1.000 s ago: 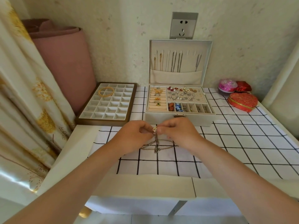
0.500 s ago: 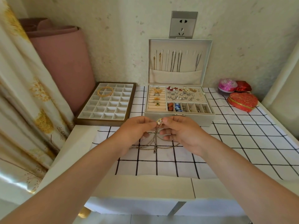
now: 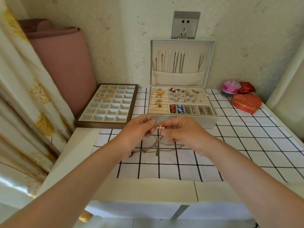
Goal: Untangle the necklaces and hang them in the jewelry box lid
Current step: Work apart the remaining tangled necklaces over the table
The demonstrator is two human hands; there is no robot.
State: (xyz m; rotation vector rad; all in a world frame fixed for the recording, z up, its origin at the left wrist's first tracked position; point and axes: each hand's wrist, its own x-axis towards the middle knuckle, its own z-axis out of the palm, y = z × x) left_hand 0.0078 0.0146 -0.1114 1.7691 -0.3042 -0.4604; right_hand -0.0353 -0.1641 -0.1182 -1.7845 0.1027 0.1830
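Note:
A tangle of thin necklace chains (image 3: 160, 146) hangs from my fingers down onto the checked cloth, with a small gold pendant (image 3: 159, 126) at its top. My left hand (image 3: 138, 129) and my right hand (image 3: 182, 131) meet over the cloth, and both pinch the chains at the pendant. Just behind them stands the open jewelry box (image 3: 182, 104). Its upright lid (image 3: 182, 63) has several chains hanging from hooks above a fabric pocket.
A brown compartment tray (image 3: 107, 106) with gold bangles (image 3: 106, 93) lies left of the box. Red and pink gift boxes (image 3: 246, 102) sit at the back right. A pink roll (image 3: 64, 63) and a curtain (image 3: 21, 96) stand at the left.
Both hands have lifted the pendant end of the tangle a little higher and toward the box; the chains now hang further off the cloth.

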